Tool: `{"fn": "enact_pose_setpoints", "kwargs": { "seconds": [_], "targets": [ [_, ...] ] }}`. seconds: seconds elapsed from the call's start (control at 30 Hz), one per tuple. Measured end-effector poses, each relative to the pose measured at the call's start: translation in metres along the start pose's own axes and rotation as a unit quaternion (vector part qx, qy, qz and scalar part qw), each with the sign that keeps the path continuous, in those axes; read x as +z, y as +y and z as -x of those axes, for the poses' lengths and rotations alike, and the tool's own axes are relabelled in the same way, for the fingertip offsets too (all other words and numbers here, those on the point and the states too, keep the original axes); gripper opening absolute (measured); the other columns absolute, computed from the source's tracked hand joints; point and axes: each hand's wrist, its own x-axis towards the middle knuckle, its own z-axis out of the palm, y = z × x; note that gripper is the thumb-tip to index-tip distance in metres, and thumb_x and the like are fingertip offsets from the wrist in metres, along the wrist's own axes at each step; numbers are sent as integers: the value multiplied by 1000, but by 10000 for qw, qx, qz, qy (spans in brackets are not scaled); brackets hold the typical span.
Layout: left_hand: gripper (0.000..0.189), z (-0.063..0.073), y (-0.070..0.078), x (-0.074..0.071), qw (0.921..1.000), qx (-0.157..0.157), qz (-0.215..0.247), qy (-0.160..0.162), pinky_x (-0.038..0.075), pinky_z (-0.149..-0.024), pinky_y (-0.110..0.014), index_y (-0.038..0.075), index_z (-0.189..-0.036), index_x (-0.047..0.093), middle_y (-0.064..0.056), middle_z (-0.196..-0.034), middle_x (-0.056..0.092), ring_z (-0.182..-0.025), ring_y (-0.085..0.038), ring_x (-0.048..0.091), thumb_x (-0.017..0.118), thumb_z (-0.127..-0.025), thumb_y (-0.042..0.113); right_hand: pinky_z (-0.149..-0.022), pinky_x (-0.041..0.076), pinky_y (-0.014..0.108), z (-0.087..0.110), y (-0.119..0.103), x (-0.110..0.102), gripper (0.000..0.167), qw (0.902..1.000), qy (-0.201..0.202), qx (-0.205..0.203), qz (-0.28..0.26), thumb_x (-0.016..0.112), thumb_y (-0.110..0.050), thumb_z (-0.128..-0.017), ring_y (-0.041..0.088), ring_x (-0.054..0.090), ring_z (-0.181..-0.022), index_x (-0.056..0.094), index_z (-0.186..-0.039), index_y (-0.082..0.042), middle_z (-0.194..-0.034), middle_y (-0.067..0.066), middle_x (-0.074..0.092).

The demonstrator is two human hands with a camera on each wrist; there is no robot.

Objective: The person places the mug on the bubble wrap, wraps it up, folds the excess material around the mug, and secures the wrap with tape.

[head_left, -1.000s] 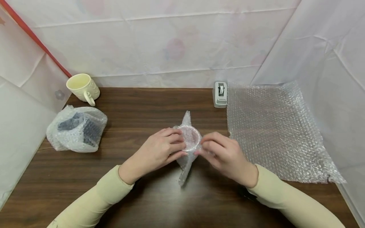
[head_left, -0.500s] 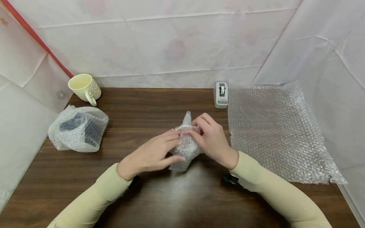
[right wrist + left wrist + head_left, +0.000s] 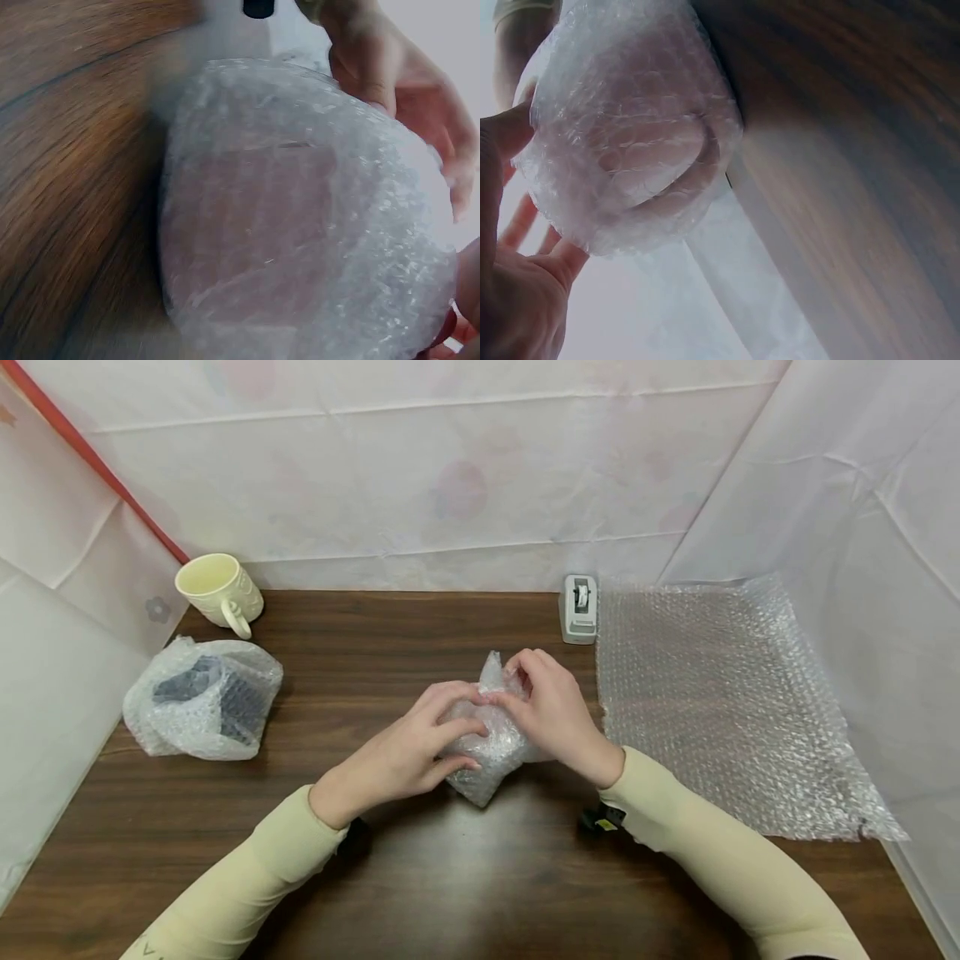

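Bundle (image 3: pixel 506 747): pinkish, apparently handled vessel (image 3: pixel 660 154) inside bubble wrap (image 3: pixel 480 788), on table (image 3: pixel 360 643). Left hand (image 3: pixel 415 745) grips side, fingers curved; right hand (image 3: pixel 553 710) pinches top. Likely light, slick, soft outside, rigid and breakable within; best cupped low.

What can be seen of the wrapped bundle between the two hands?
The bundle looks like clear, shiny bubble wrap around a pinkish thing, a curved edge showing through. It sits on the brown table, one pointed flap sticking out on the far side. Left hand and right hand touch its top; any pinch is unclear.
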Motion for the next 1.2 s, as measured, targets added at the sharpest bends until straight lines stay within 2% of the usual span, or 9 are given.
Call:
{"fn": "enact_pose_setpoints", "kwargs": {
  "seconds": [0.13,0.27,0.37,0.43,0.6,0.7,0.9,1.07,1.2],
  "targets": [
    [35,0,0,0,9990,369,141,-231,35,-112,-38,4,-119,64,-12,-134,55,-133,-30,45,77,-86,6,-63,42,32,-8,7,-1,34,9886,-601,1109,-823,82,-21,-84,18,50,-71,55,-100,-9,-83,4,54],
    [40,0,0,0,9982,383,181,-427,34,-112,-36,2,-126,61,-9,-135,58,-132,-22,49,75,-88,4,-55,41,27,-14,19,-2,32,9362,-1240,2302,-2349,76,-18,-90,16,48,-66,51,-106,-6,-85,6,54],
    [41,1,1,-1,9982,337,139,-485,35,-112,-38,3,-127,61,-7,-135,58,-131,-20,50,75,-89,5,-50,38,22,-16,24,-1,31,9046,-1344,2667,-3043,73,-14,-91,13,45,-64,48,-106,-5,-86,5,52],
    [41,1,0,0,9983,335,101,-467,36,-111,-41,4,-127,61,-7,-135,59,-130,-20,51,75,-88,6,-51,39,22,-15,23,0,31,9130,-1156,2548,-2969,76,-12,-89,13,45,-66,49,-102,-5,-85,5,51],
    [42,2,0,3,9983,388,-95,-432,37,-110,-46,4,-128,62,-7,-135,60,-129,-20,52,76,-88,7,-59,42,28,-13,19,-1,20,9673,-728,1791,-1642,80,-19,-86,17,51,-67,61,-85,-9,-77,4,56],
    [45,3,1,4,9975,420,-335,-458,38,-109,-49,6,-131,61,-6,-135,60,-129,-19,53,75,-89,9,-62,44,32,-13,19,-5,15,9799,-857,1530,-948,76,-26,-89,17,55,-68,69,-85,-13,-75,1,61],
    [45,4,3,2,9957,471,-579,-556,38,-109,-46,11,-134,61,-4,-134,60,-130,-20,51,73,-91,12,-72,48,34,-22,20,-26,14,9788,-1771,955,-376,70,-25,-94,15,59,-79,76,-96,-12,-90,-1,67],
    [37,-2,-1,-3,9946,403,-676,-683,32,-113,-41,16,-127,64,-13,-140,51,-136,-32,40,74,-91,20,-77,48,36,-29,20,-41,17,9613,-2669,529,-429,64,-18,-98,18,58,-87,75,-107,-7,-99,3,62],
    [39,-10,-8,-7,9949,276,-497,-827,29,-114,-50,18,-123,65,-17,-149,41,-141,-37,33,77,-88,31,-82,48,37,-29,25,-46,20,9465,-3115,537,-655,61,-15,-100,22,58,-94,72,-115,-7,-104,5,61]
  ]
}}
